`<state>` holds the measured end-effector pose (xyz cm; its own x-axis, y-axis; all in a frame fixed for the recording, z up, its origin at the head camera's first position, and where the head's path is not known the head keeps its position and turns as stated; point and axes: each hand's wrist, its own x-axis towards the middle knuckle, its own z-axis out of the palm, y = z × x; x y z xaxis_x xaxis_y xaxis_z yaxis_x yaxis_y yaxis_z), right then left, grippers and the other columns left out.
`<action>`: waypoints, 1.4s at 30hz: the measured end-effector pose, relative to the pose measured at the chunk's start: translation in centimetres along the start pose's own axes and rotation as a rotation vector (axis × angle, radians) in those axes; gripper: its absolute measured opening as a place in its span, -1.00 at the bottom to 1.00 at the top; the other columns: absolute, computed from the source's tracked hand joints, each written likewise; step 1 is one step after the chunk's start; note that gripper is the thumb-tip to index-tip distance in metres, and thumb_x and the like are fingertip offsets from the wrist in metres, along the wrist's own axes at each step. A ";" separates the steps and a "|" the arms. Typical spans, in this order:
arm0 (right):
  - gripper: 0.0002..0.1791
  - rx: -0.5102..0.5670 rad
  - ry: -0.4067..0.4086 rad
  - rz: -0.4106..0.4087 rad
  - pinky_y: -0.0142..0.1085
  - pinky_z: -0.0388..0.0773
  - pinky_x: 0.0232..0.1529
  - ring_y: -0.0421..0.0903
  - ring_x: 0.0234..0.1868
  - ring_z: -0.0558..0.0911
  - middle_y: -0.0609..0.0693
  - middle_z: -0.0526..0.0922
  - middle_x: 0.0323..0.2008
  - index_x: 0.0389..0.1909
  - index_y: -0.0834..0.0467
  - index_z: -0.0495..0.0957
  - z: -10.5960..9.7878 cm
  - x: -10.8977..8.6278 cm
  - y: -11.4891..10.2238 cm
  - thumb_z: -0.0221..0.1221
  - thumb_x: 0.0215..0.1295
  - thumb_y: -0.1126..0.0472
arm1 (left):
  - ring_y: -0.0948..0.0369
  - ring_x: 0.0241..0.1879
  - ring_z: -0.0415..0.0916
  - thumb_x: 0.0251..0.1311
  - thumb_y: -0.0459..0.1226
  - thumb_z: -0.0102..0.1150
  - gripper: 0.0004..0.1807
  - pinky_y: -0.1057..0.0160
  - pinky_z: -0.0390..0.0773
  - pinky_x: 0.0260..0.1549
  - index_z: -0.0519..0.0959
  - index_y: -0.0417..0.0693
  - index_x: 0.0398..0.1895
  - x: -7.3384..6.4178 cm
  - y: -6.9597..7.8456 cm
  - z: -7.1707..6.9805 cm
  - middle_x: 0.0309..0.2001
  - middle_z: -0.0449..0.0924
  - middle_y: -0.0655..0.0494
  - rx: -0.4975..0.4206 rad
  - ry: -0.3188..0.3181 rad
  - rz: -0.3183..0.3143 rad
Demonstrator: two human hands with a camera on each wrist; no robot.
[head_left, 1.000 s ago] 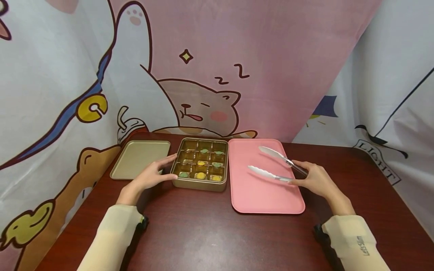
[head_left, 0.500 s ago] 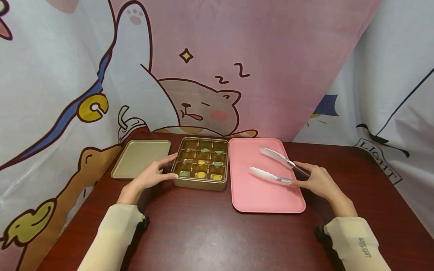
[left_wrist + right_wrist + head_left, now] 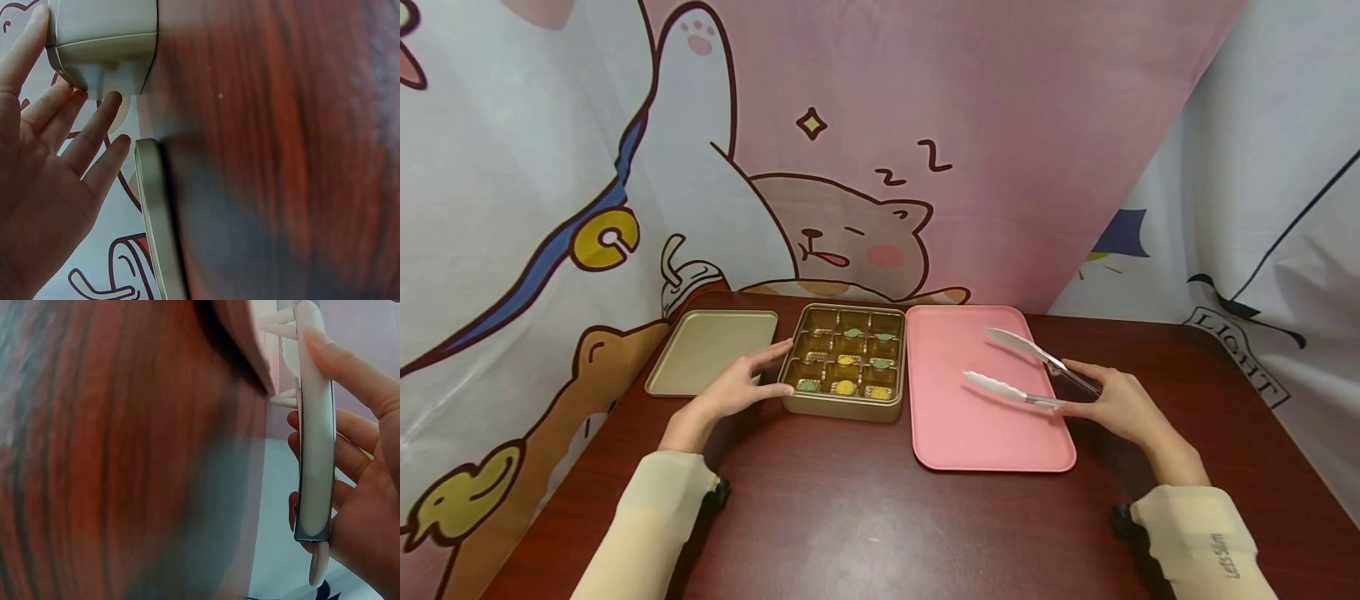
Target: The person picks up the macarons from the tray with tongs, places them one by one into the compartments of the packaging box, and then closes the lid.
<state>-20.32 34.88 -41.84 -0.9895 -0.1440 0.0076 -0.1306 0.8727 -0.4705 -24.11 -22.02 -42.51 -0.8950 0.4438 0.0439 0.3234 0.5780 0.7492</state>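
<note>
My left hand (image 3: 727, 397) rests at the left side of a gold tin (image 3: 842, 406), its fingers fairly straight and the thumb at the near left corner. The left wrist view shows the fingertips at the tin's wall (image 3: 103, 50). Inside the tin is a divided gold insert; several compartments hold small round green (image 3: 807, 387) and yellow (image 3: 845, 388) pieces. My right hand (image 3: 1116, 406) holds metal tongs (image 3: 1011, 389) by their arms, thumb on one and fingers on the other. The tongs' jaws stand apart over the pink tray (image 3: 977, 442) with nothing between them.
A flat gold lid (image 3: 700, 354) lies left of the tin. The pink tray lies close along the tin's right side. All stand on a dark red wooden table (image 3: 850, 517), with a printed cartoon curtain (image 3: 1022, 150) behind.
My right hand has drawn the tongs slightly to the right and toward me, their arms still apart. My left hand and the tin have stayed in place.
</note>
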 end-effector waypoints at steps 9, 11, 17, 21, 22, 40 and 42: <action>-0.04 0.021 -0.017 -0.003 0.09 0.54 -0.05 0.19 -0.02 0.53 0.43 0.53 0.19 0.39 0.24 0.38 0.2 -0.2 1.1 0.44 0.04 -0.19 | -0.21 0.38 0.34 0.20 -0.14 0.38 -0.13 -0.38 0.27 0.30 0.21 -0.14 0.52 0.0 -0.1 0.0 0.55 0.12 -0.12 0.003 0.008 -0.004; -0.04 0.025 -0.024 -0.002 0.02 0.53 -0.07 0.15 -0.05 0.51 0.42 0.54 0.19 0.40 0.23 0.38 0.2 -0.2 1.2 0.44 0.05 -0.19 | -0.21 0.38 0.33 0.19 -0.13 0.39 -0.12 -0.38 0.28 0.30 0.21 -0.13 0.53 0.0 -0.1 0.0 0.55 0.12 -0.12 0.006 0.007 -0.005; -0.02 0.061 -0.045 -0.010 0.18 0.52 0.03 0.21 0.05 0.51 0.42 0.49 0.24 0.43 0.23 0.33 -0.1 -0.3 1.5 0.43 0.07 -0.18 | -0.21 0.40 0.31 0.18 -0.12 0.39 -0.12 -0.36 0.28 0.31 0.21 -0.11 0.53 0.0 0.0 0.1 0.55 0.12 -0.09 0.001 0.007 -0.011; -0.03 0.083 -0.060 -0.009 0.37 0.42 0.13 0.33 0.20 0.46 0.44 0.43 0.30 0.44 0.25 0.30 -0.2 -0.4 1.6 0.41 0.11 -0.16 | -0.21 0.40 0.30 0.18 -0.13 0.39 -0.12 -0.36 0.27 0.31 0.21 -0.10 0.53 0.1 0.0 0.1 0.56 0.12 -0.09 -0.005 0.005 -0.013; -0.03 0.083 -0.061 -0.007 0.38 0.40 0.15 0.35 0.23 0.44 0.43 0.42 0.31 0.45 0.24 0.29 -0.3 -0.4 1.6 0.41 0.11 -0.15 | -0.21 0.40 0.30 0.18 -0.13 0.39 -0.12 -0.37 0.27 0.31 0.20 -0.10 0.53 0.1 0.0 0.1 0.56 0.12 -0.09 -0.004 0.005 -0.013; -0.02 0.081 -0.084 0.005 0.43 0.30 0.20 0.45 0.33 0.33 0.47 0.31 0.37 0.49 0.25 0.21 -0.3 -0.6 1.8 0.38 0.16 -0.13 | -0.18 0.41 0.31 0.19 -0.13 0.39 -0.11 -0.34 0.28 0.32 0.20 -0.11 0.53 0.0 0.0 0.0 0.56 0.11 -0.08 -0.001 0.003 -0.012; -0.01 0.086 -0.085 0.006 0.44 0.28 0.20 0.45 0.34 0.31 0.47 0.29 0.38 0.50 0.24 0.20 -0.3 -0.7 1.7 0.38 0.16 -0.13 | -0.17 0.41 0.30 0.19 -0.12 0.39 -0.11 -0.33 0.28 0.33 0.20 -0.10 0.54 0.0 0.0 -0.1 0.56 0.12 -0.08 0.005 0.001 -0.014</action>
<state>-19.90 36.61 -42.33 -0.9810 -0.1814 -0.0689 -0.1155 0.8309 -0.5442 -24.13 -22.06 -42.46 -0.9000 0.4347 0.0338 0.3120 0.5880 0.7462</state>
